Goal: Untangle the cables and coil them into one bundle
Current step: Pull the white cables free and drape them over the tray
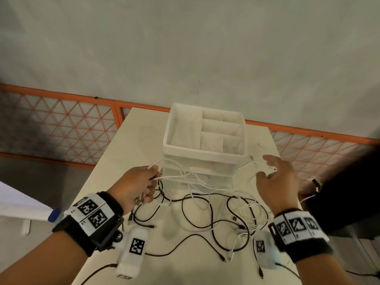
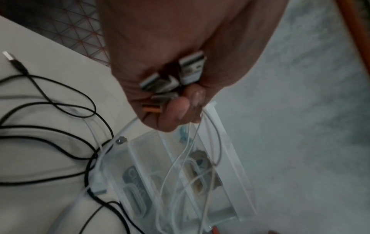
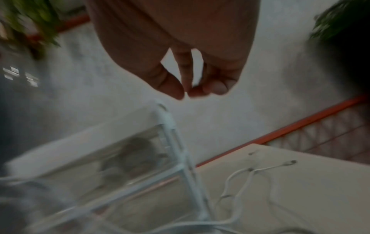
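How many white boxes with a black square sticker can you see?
2. One white plastic box with a black-and-white marker is below the left hand, the other below the right hand. More could be hidden.

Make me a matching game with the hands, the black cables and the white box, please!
Things:
1. left hand
2. right hand
3. black cables
4. white box

States:
A. lying loose on the table
B. holds nothing, fingers relaxed
C. standing at the table's far end
D. gripping a bunch of plugs and white cables

Pairs: 1-D, 2-B, 3-A, 4-C
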`<action>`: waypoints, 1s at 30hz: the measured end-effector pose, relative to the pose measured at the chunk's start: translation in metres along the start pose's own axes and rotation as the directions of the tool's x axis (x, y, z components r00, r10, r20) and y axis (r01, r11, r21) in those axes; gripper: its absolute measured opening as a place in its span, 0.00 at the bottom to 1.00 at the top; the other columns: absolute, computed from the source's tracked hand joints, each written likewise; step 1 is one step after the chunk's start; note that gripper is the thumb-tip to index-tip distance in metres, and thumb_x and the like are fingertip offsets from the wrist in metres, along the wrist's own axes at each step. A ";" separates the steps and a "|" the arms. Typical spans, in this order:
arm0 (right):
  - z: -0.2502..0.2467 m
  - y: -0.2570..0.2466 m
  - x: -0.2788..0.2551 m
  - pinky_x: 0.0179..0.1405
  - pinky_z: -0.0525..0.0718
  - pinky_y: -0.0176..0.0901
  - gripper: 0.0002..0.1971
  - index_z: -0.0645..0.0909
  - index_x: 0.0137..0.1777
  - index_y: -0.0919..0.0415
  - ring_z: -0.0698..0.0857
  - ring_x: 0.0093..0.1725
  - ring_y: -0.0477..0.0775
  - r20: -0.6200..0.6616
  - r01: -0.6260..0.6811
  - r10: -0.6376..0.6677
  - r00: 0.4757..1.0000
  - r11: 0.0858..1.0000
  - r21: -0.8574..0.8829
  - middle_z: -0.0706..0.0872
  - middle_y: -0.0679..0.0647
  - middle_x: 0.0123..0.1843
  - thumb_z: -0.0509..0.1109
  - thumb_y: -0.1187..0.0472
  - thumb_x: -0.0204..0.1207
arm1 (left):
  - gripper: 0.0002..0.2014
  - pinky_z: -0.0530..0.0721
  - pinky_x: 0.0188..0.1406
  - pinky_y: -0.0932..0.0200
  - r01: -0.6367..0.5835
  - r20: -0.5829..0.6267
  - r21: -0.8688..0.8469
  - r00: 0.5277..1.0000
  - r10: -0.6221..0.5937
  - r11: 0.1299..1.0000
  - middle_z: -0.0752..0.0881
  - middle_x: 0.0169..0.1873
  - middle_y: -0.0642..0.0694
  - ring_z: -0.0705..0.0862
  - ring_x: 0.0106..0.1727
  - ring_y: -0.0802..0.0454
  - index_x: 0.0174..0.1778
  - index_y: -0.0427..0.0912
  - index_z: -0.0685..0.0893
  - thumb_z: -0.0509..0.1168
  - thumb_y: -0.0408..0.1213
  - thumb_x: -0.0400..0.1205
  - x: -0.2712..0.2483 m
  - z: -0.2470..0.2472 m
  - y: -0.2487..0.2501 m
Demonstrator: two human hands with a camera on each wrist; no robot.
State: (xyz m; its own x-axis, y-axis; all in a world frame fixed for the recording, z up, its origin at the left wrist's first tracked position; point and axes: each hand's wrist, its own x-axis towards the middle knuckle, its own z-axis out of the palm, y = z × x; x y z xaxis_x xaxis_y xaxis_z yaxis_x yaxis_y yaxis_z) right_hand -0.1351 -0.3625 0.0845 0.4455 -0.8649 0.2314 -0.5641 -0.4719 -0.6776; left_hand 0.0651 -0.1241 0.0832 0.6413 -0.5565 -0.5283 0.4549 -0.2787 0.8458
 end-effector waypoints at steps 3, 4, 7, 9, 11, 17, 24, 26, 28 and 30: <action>0.020 -0.037 -0.038 0.33 0.79 0.30 0.22 0.84 0.66 0.51 0.78 0.25 0.44 0.084 0.440 -0.454 0.887 0.887 0.141 0.82 0.49 0.57 0.77 0.64 0.72 | 0.14 0.65 0.15 0.64 0.040 0.119 -0.012 0.992 -0.038 0.999 0.68 0.20 0.50 0.64 0.17 0.56 0.39 0.39 0.76 0.57 0.41 0.90 -0.005 0.015 0.002; 0.028 -0.048 -0.048 0.33 0.78 0.31 0.21 0.83 0.66 0.49 0.77 0.27 0.40 0.186 0.518 -0.541 0.820 0.840 0.161 0.82 0.47 0.57 0.77 0.60 0.73 | 0.14 0.66 0.15 0.64 0.048 0.169 -0.015 0.985 -0.045 0.999 0.68 0.21 0.50 0.64 0.17 0.56 0.39 0.40 0.77 0.57 0.41 0.90 -0.007 0.021 0.004; 0.045 -0.068 -0.060 0.35 0.82 0.44 0.08 0.87 0.53 0.45 0.82 0.37 0.42 0.349 0.588 -0.564 0.749 0.808 0.044 0.85 0.43 0.44 0.70 0.48 0.77 | 0.14 0.68 0.17 0.63 0.050 0.287 -0.032 0.957 -0.039 0.998 0.69 0.23 0.48 0.65 0.18 0.55 0.41 0.40 0.78 0.57 0.42 0.90 -0.015 0.034 0.010; 0.042 -0.071 -0.053 0.32 0.81 0.49 0.10 0.88 0.41 0.50 0.80 0.31 0.48 0.292 0.556 -0.559 0.776 0.825 0.102 0.83 0.45 0.31 0.69 0.49 0.81 | 0.15 0.70 0.19 0.62 0.014 0.320 -0.008 0.947 -0.011 1.000 0.75 0.25 0.46 0.68 0.21 0.53 0.42 0.40 0.80 0.57 0.44 0.90 -0.021 0.035 0.012; 0.030 -0.071 -0.044 0.30 0.80 0.49 0.13 0.86 0.34 0.53 0.78 0.26 0.49 0.216 0.487 -0.518 0.828 0.854 0.184 0.81 0.47 0.25 0.72 0.54 0.81 | 0.17 0.72 0.22 0.59 -0.057 0.301 0.119 0.953 0.018 0.991 0.83 0.32 0.41 0.71 0.25 0.51 0.44 0.40 0.82 0.56 0.47 0.90 -0.024 0.030 0.011; 0.008 -0.065 -0.025 0.30 0.80 0.42 0.14 0.91 0.41 0.63 0.77 0.24 0.53 0.240 0.243 -0.295 0.925 0.944 0.222 0.87 0.65 0.31 0.73 0.53 0.81 | 0.19 0.70 0.43 0.51 -0.162 0.290 0.342 0.955 0.060 0.925 0.89 0.40 0.42 0.79 0.46 0.49 0.42 0.45 0.82 0.53 0.51 0.90 -0.027 0.022 -0.001; 0.008 -0.049 -0.023 0.39 0.82 0.36 0.06 0.90 0.52 0.51 0.79 0.33 0.40 0.372 0.101 -0.128 0.919 0.991 0.091 0.89 0.51 0.47 0.75 0.54 0.78 | 0.15 0.88 0.45 0.44 -0.050 0.384 0.053 0.923 0.026 0.997 0.72 0.27 0.47 0.79 0.32 0.48 0.48 0.41 0.83 0.58 0.49 0.88 -0.029 0.022 -0.006; 0.005 -0.054 -0.025 0.42 0.78 0.35 0.22 0.81 0.65 0.37 0.77 0.40 0.41 0.484 0.108 -0.133 0.865 0.991 0.080 0.79 0.45 0.52 0.79 0.53 0.73 | 0.17 0.84 0.35 0.56 -0.179 0.359 0.166 0.927 0.110 0.970 0.68 0.26 0.47 0.71 0.26 0.51 0.47 0.40 0.83 0.57 0.48 0.89 -0.031 0.025 -0.002; 0.007 -0.064 -0.030 0.42 0.81 0.40 0.27 0.78 0.67 0.32 0.77 0.36 0.48 0.579 0.119 -0.189 0.793 0.980 0.157 0.79 0.48 0.45 0.81 0.50 0.70 | 0.19 0.76 0.25 0.65 -0.330 0.356 0.316 0.910 0.211 0.890 0.68 0.23 0.48 0.68 0.22 0.52 0.43 0.40 0.83 0.56 0.50 0.88 -0.033 0.032 0.003; 0.017 -0.070 -0.039 0.41 0.84 0.47 0.17 0.83 0.59 0.33 0.79 0.32 0.54 0.673 0.180 -0.299 0.677 0.953 0.242 0.84 0.49 0.36 0.79 0.47 0.72 | 0.22 0.71 0.21 0.66 -0.425 0.363 0.359 0.884 0.295 0.831 0.68 0.20 0.52 0.67 0.20 0.53 0.36 0.44 0.84 0.56 0.53 0.87 -0.036 0.039 0.010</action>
State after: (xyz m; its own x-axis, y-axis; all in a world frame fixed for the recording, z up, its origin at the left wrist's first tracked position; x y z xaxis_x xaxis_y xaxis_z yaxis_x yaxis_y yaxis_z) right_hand -0.1014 -0.2926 0.1111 0.9378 -0.3289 -0.1110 -0.2894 -0.5643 -0.7732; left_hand 0.0225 -0.1375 0.1134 0.4764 -0.8585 -0.1899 -0.1167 -0.2758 0.9541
